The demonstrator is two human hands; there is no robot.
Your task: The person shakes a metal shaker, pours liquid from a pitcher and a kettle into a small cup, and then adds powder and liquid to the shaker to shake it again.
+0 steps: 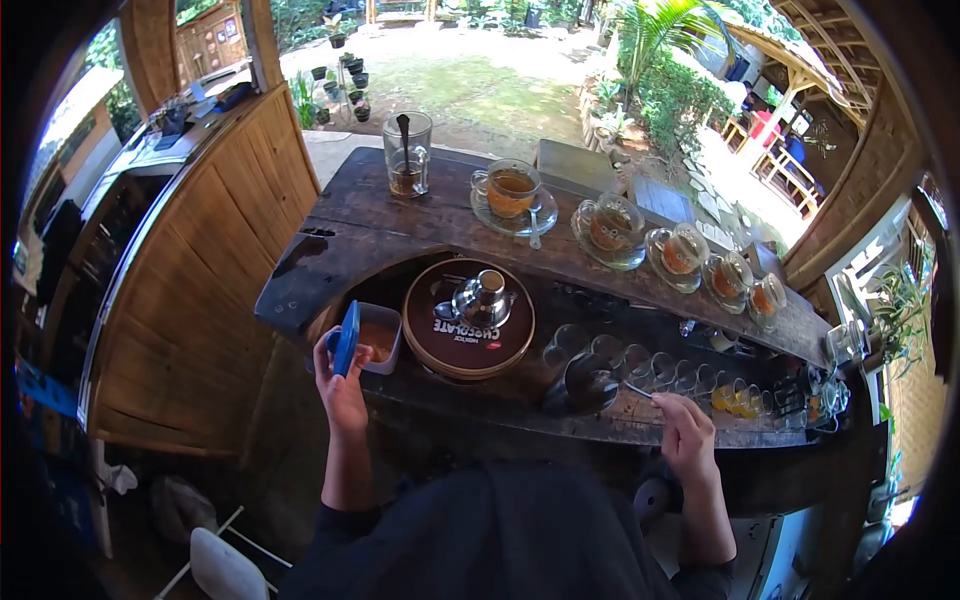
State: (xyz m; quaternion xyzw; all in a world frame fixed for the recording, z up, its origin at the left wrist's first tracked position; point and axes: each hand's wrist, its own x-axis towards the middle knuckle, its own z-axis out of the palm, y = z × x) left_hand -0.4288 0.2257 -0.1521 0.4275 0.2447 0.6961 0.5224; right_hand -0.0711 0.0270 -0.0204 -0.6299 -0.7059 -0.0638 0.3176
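My left hand (345, 400) grips a blue lid (347, 335), tilted upright at the left edge of a square plastic tub (393, 357). Brown powder (377, 338) lies inside the tub. On the right, my right hand (686, 432) is closed around the thin handle of a spoon (637, 390). The spoon's other end reaches into a dark, round-mouthed vessel (566, 392) on the lower counter; what the vessel contains is hard to make out. Between my hands, a metal shaker (485, 298) stands on a round brown lid with CHOCOLATE lettering (440, 345).
Along the raised wooden counter (400, 235) stand a tall glass mug (408, 165) with a dark spoon, a cup of tea (512, 192) on a saucer, and several more filled cups (612, 228). Glasses (662, 370) line the lower shelf. A white chair (225, 565) is at lower left.
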